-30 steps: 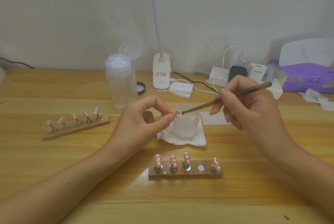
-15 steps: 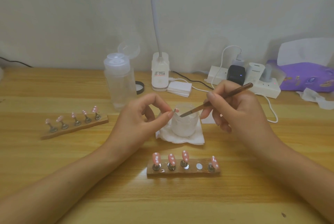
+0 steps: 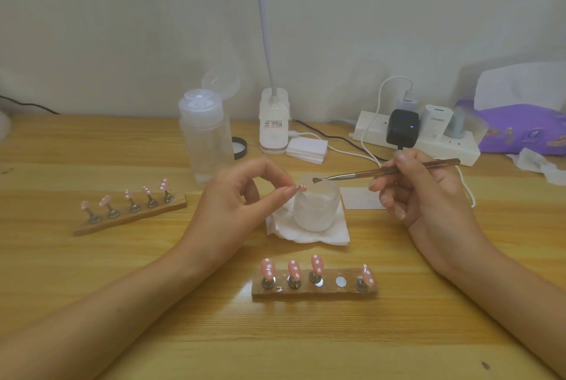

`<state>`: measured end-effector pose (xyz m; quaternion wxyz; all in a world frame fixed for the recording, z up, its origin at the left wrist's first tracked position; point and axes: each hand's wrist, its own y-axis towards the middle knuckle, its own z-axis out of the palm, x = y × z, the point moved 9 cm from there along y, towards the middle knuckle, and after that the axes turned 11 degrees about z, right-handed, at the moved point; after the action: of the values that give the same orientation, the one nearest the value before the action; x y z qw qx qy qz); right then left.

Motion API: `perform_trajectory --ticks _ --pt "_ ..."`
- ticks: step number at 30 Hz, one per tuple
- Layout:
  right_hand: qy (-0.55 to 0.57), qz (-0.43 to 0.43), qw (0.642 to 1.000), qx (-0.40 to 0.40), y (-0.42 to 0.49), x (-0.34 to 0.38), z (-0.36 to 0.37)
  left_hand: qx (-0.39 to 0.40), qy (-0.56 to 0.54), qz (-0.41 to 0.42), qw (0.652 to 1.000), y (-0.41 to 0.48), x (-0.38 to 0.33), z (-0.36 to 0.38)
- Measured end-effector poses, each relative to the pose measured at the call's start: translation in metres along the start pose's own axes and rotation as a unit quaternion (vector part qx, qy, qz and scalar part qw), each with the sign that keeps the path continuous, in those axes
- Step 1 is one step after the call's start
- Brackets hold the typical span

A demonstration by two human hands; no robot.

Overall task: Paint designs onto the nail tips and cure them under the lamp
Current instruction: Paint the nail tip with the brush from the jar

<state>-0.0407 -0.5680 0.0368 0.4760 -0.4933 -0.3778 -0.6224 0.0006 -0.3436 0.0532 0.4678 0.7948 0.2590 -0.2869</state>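
Pinching a pink nail tip (image 3: 302,187) (dotted), left hand (image 3: 242,198) beside frosted jar (image 3: 317,206)

Well beyond the left grip (image 3: 235,202) and right grip (image 3: 428,195), a plain off-white wall (image 3: 122,27) meets the pale, grained wooden surface (image 3: 92,333). The light is soft and even. A faint sheen lies on the wood just nearer than the left grip.

Two holders: left holder (image 3: 101,226) carries 5 nail tips (image 3: 163,186), near holder (image 3: 312,292) 4; 1 loose tip (image 3: 302,187) in left hand (image 3: 232,202). One brush (image 3: 382,171), one jar (image 3: 317,211).
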Motion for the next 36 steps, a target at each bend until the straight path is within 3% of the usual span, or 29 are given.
perform_trajectory --ticks 9,15,19,24,36 --pt "-0.023 -0.012 0.998 0.054 -0.004 0.003 0.013 0.005 0.014 0.018 1.000 0.001 -0.002 0.000" --pt "-0.022 -0.015 0.999 0.021 -0.002 0.002 0.007 0.005 0.022 0.026 0.999 0.001 -0.003 0.000" --pt "-0.030 -0.027 0.998 0.057 -0.005 0.005 0.016 0.001 0.030 0.030 0.999 0.000 -0.003 -0.001" --pt "-0.038 -0.018 0.999 0.029 -0.002 0.003 0.010 -0.002 0.042 0.039 0.998 0.000 -0.006 -0.001" --pt "-0.052 -0.037 0.997 0.054 -0.005 0.006 0.016 -0.003 0.042 0.041 0.998 0.000 -0.005 -0.002"
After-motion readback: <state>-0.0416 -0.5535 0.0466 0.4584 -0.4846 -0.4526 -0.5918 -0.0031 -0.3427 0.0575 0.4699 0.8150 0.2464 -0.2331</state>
